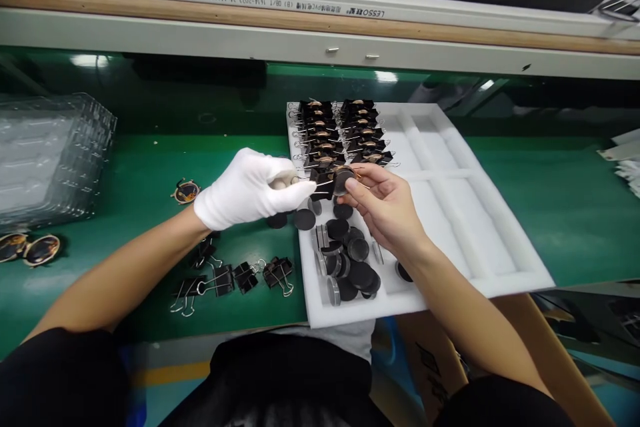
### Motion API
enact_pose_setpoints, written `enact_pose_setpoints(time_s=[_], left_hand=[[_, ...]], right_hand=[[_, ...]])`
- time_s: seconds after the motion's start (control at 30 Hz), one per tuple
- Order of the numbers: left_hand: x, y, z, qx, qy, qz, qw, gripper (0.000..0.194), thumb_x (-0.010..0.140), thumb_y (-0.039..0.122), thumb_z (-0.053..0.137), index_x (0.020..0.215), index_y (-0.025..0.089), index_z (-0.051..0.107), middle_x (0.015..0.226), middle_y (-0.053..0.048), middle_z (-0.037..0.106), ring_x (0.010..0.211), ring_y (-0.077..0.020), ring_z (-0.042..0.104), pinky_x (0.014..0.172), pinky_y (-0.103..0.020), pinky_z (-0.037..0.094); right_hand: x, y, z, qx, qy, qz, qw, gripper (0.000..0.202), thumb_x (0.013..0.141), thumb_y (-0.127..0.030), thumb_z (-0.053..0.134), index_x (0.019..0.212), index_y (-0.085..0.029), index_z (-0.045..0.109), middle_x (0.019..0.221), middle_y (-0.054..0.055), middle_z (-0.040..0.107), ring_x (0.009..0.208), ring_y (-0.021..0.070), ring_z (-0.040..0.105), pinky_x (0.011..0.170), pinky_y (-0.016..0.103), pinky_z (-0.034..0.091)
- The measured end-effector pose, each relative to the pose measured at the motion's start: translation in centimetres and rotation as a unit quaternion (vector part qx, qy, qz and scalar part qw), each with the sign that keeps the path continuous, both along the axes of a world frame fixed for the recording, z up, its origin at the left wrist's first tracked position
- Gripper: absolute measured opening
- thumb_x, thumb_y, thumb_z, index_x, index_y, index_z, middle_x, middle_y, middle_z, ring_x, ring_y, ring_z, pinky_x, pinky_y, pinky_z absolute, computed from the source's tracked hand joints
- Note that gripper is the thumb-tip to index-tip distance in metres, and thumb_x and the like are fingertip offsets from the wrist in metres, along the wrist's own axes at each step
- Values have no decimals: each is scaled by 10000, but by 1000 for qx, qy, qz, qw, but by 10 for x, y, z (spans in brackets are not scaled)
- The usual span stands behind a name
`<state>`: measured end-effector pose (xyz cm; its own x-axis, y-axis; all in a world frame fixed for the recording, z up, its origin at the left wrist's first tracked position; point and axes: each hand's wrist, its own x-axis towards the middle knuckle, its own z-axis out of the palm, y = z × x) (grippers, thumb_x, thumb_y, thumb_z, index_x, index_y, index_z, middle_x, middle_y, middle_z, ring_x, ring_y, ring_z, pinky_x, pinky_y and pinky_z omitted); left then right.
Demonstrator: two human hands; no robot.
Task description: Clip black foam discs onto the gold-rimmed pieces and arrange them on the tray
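My left hand (255,190), in a white glove, grips a black binder clip (321,184) by its wire handles. My bare right hand (385,203) pinches a round dark disc (343,181) against a small gold-coloured piece that is mostly hidden by the fingers. The clip's jaw meets the left edge of the disc; whether it bites on it I cannot tell. Below my hands, several loose black discs (356,250) lie in the white foam tray (425,310). Behind them, two columns of clipped gold-rimmed pieces (320,133) fill the tray's far left slots.
Several loose binder clips (223,279) lie on the green table (135,180) left of the tray. A gold-rimmed round piece (187,191) and a pair of round gold frames (31,249) lie farther left. Clear plastic trays (50,153) are stacked there. A shelf edge (200,33) crosses the back.
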<state>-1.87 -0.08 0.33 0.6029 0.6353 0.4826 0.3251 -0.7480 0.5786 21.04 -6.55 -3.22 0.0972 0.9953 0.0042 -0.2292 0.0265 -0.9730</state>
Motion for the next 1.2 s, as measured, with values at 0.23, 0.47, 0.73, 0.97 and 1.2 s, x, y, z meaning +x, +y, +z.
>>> enact_pose_setpoints(time_s=[0.23, 0.47, 0.73, 0.97, 1.2], left_hand=[[5, -2, -8, 11, -17, 4, 1000, 400, 897, 357, 671, 569, 144, 589, 490, 67, 424, 482, -50, 323, 481, -226, 237], [-10, 7, 15, -112, 180, -25, 977, 481, 1018, 521, 507, 708, 180, 645, 612, 26, 580, 542, -100, 474, 546, -263, 317], [-5, -57, 26, -6, 522, -174, 835, 490, 896, 663, 703, 769, 190, 704, 534, -17, 570, 459, -187, 522, 489, -284, 246], [12, -68, 20, 25, 580, -168, 797, 275, 845, 89, 632, 585, 177, 622, 466, -5, 416, 423, -188, 453, 476, -307, 253], [-30, 1, 37, -50, 218, -60, 973, 528, 1004, 404, 542, 561, 206, 335, 539, 47, 288, 513, -99, 255, 536, -304, 243]], right_hand=[[2, 1, -1, 10, -34, 15, 999, 342, 743, -417, 951, 966, -230, 770, 998, 22, 782, 796, 136, 711, 727, 296, 674], [3, 1, 1, 23, 12, -20, 999, 274, 737, -353, 951, 926, -258, 778, 959, -2, 763, 810, 142, 707, 682, 272, 645], [11, 5, 4, -74, 135, -66, 986, 165, 842, -390, 866, 846, -280, 743, 909, -21, 684, 857, 145, 710, 688, 265, 641], [7, 1, 12, -101, 72, -8, 992, 204, 795, -368, 877, 927, -250, 776, 997, -2, 722, 853, 161, 740, 670, 265, 651], [13, -8, 8, -37, -46, 242, 968, 252, 833, -410, 882, 1012, -238, 840, 1183, 113, 784, 1039, 289, 765, 821, 417, 678]])
